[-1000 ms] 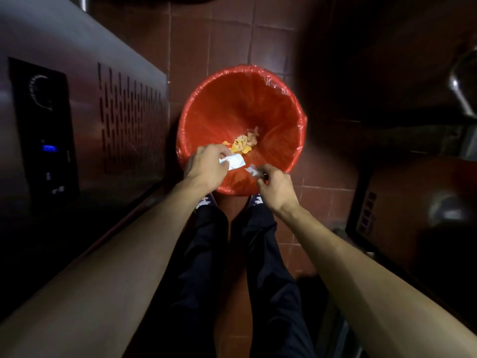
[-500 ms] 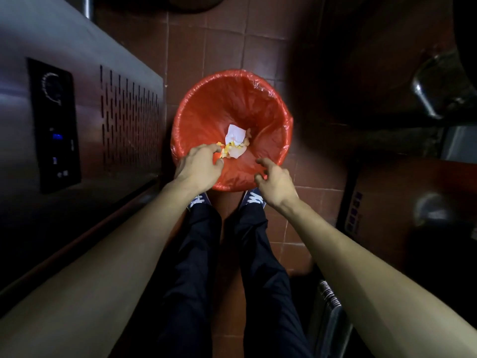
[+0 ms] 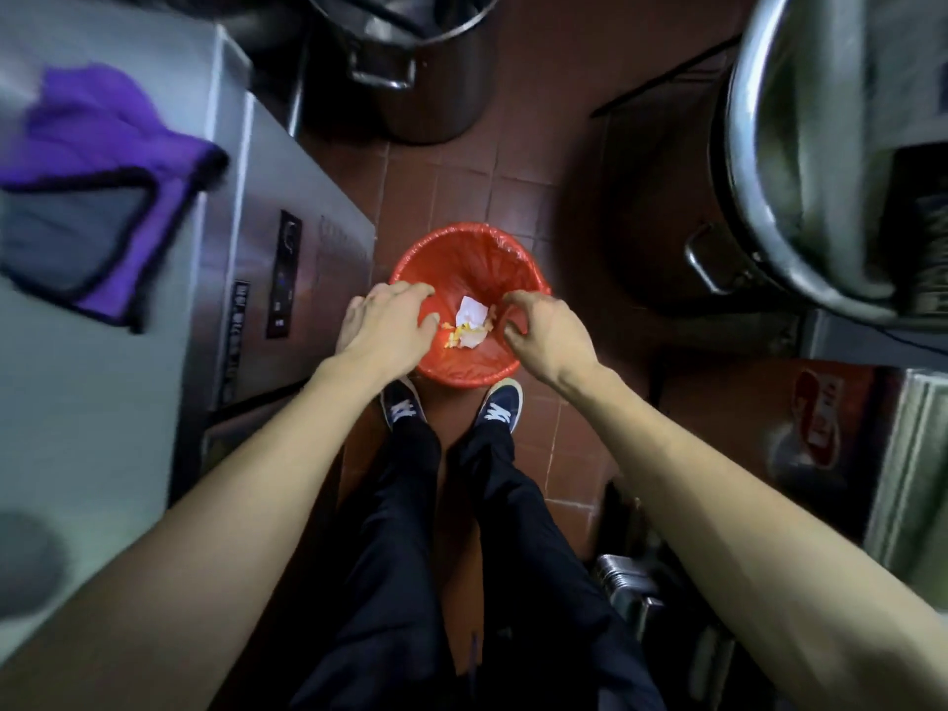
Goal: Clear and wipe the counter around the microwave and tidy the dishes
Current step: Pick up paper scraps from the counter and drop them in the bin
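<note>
A red-lined waste bin point(image 3: 472, 254) stands on the tiled floor in front of my feet. White paper scraps point(image 3: 471, 316) and yellow food bits lie at its bottom. My left hand point(image 3: 387, 325) hovers over the bin's left rim with fingers loosely spread and nothing in it. Over the right rim, my right hand point(image 3: 544, 328) has its fingers loosely curled and holds nothing. A purple and grey cloth point(image 3: 97, 187) lies on the steel counter point(image 3: 77, 402) at the left.
The steel cabinet front with a control panel point(image 3: 284, 279) borders the bin on the left. A large steel pot point(image 3: 415, 59) stands on the floor beyond. Another big steel pot point(image 3: 821, 161) is at the right. A dark round object point(image 3: 25, 561) sits on the counter.
The paper scraps left my hands and dropped into the bin. Both hands rose above the rim, and my view lifted, bringing the counter, cloth and pots into sight.
</note>
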